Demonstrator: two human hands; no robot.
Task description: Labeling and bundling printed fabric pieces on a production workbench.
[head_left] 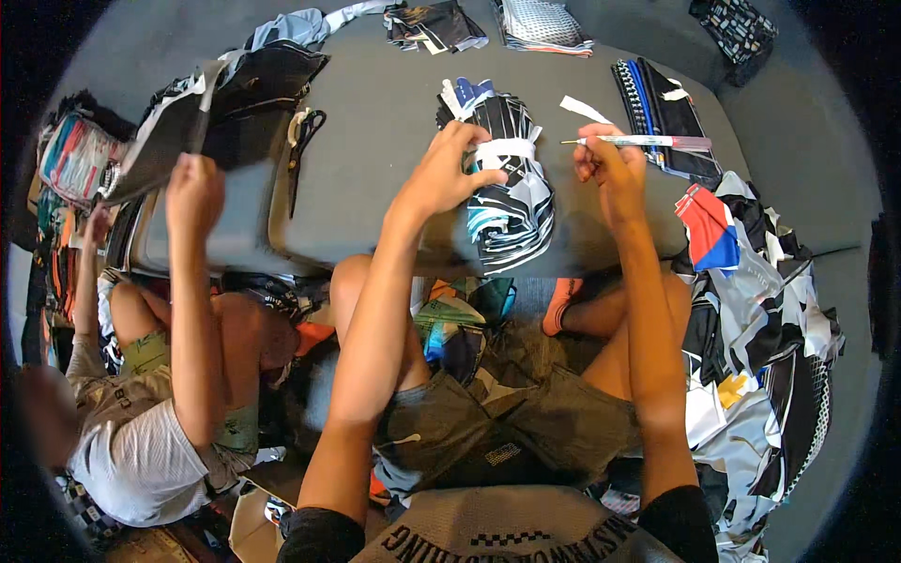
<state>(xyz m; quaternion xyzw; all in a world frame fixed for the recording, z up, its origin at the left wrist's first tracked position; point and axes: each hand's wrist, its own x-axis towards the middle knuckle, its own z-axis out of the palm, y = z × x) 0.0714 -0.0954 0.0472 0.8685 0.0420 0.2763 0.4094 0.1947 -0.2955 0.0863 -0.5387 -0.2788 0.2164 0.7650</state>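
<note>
A rolled bundle of cut fabric (pixel 511 220) in black, white and teal lies on the grey padded work surface, tied round its middle with a white strip (pixel 507 148). My left hand (pixel 449 174) grips the bundle's left side, thumb and fingers on either side of the strip. To the right of the bundle, my right hand (pixel 612 178) is closed on a slim white and pinkish pen (pixel 657 142). The pen's thin tip points left toward the bundle, apart from it. Just beyond that hand lies a loose white strip (pixel 584 110).
Folded fabric stacks (pixel 662 113) lie at the right, and more (pixel 544 26) at the far edge. Black-handled scissors (pixel 301 155) rest left of the bundle. At the left, a co-worker's hand (pixel 194 188) is raised beside dark fabric (pixel 249 103). Loose fabric (pixel 751 310) is heaped at my right.
</note>
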